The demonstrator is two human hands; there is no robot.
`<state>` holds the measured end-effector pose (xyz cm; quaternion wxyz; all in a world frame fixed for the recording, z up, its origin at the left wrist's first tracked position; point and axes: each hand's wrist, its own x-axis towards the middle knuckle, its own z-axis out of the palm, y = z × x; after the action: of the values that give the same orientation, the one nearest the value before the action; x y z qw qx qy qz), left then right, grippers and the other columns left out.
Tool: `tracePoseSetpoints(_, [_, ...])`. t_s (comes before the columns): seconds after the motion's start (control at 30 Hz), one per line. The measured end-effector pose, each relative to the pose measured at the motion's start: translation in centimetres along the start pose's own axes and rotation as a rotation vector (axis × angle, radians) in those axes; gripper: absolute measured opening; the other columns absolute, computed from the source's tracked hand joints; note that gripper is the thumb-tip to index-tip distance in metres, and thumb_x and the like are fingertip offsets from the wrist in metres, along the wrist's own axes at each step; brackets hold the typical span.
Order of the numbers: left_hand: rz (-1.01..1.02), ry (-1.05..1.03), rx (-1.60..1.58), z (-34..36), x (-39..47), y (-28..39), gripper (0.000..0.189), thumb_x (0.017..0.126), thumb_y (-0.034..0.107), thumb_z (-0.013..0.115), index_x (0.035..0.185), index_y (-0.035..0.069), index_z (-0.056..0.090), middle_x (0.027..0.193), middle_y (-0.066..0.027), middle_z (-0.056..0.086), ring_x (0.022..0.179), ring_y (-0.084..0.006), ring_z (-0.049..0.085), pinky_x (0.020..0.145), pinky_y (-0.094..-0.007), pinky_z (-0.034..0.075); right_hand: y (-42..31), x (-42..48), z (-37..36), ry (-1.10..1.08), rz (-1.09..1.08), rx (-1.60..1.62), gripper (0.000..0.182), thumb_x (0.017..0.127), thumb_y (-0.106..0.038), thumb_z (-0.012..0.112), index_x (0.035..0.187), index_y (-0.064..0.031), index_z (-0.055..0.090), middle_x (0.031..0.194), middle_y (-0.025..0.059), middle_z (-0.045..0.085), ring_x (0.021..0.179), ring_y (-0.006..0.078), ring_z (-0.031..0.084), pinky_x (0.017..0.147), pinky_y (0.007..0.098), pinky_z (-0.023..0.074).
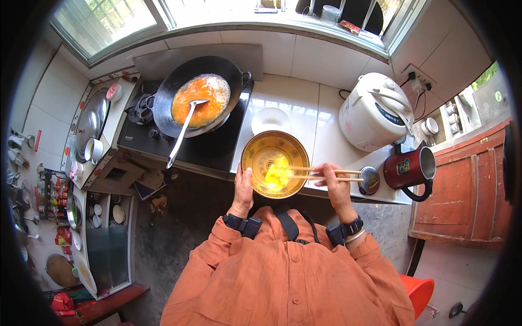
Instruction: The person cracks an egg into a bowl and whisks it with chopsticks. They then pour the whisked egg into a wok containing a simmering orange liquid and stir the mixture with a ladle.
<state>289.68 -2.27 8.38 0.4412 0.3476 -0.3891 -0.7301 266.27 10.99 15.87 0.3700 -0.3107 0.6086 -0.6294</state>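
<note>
My left hand (243,190) grips the left side of a brown patterned bowl (255,155), held tilted at the counter's front edge. Bright yellow beaten egg (279,173) lies in the bowl. In my right hand (337,185) is a pair of wooden chopsticks (346,175), their tips in the egg and somewhat blurred. A small white plate (270,120) sits just behind the bowl. At the left, a black wok (166,104) on the gas stove holds an orange-red bubbling liquid (212,91), and a metal spatula (184,129) rests in it, its handle over the wok's rim.
A white electric cooker (369,116), a round metal-topped item (369,181) and a red electric kettle (401,169) stand on the right of the counter (326,157). Left of the black stove (142,140) are a white enamel mug (94,150) and a large metal lid (92,124).
</note>
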Motion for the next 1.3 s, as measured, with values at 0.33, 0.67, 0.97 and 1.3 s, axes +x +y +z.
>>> tracePoseSetpoints(0.33, [0.024, 0.042, -0.044, -0.5, -0.7, 1.4, 0.048, 0.102, 0.014, 0.043, 0.148, 0.001, 0.043, 0.141, -0.0107, 0.053, 0.128, -0.0197, 0.050, 0.112, -0.0331, 0.038, -2.0, 1.9, 0.5, -0.020, -0.050, -0.042, 0.027, 0.107, -0.022, 0.054, 0.103, 0.0003, 0.070, 0.099, 0.0113, 0.074, 0.087, 0.0192, 0.075, 0.063, 0.0257, 0.0623])
tracePoseSetpoints(0.67, [-0.008, 0.049, -0.084, -0.1, -1.3, 1.4, 0.049, 0.103, 0.015, 0.043, 0.150, 0.001, 0.041, 0.142, -0.0115, 0.052, 0.128, -0.0207, 0.051, 0.110, -0.0334, 0.040, -2.6, 2.4, 1.3, -0.022, -0.124, -0.092, 0.027, 0.107, -0.020, 0.053, 0.104, 0.0014, 0.068, 0.098, 0.0113, 0.074, 0.089, 0.0205, 0.075, 0.066, 0.0261, 0.0629])
tracePoseSetpoints(0.97, [-0.035, 0.062, -0.110, 0.0, -1.1, 0.9, 0.045, 0.105, 0.016, 0.042, 0.147, -0.001, 0.042, 0.136, -0.0111, 0.056, 0.123, -0.0195, 0.055, 0.107, -0.0326, 0.043, -3.2, 1.0, 2.1, -0.106, -0.119, -0.074, 0.022, 0.105, -0.016, 0.056, 0.103, 0.0019, 0.068, 0.099, 0.0095, 0.073, 0.088, 0.0154, 0.073, 0.064, 0.0241, 0.0619])
tracePoseSetpoints(1.3, [-0.019, 0.036, -0.097, 0.1, -0.9, 1.2, 0.044, 0.104, 0.016, 0.044, 0.145, 0.000, 0.046, 0.137, -0.0112, 0.056, 0.124, -0.0198, 0.054, 0.108, -0.0329, 0.042, -3.4, 1.8, 1.0, -0.060, -0.129, -0.143, 0.030, 0.108, -0.024, 0.052, 0.104, 0.0006, 0.068, 0.103, 0.0126, 0.075, 0.088, 0.0193, 0.075, 0.064, 0.0255, 0.0621])
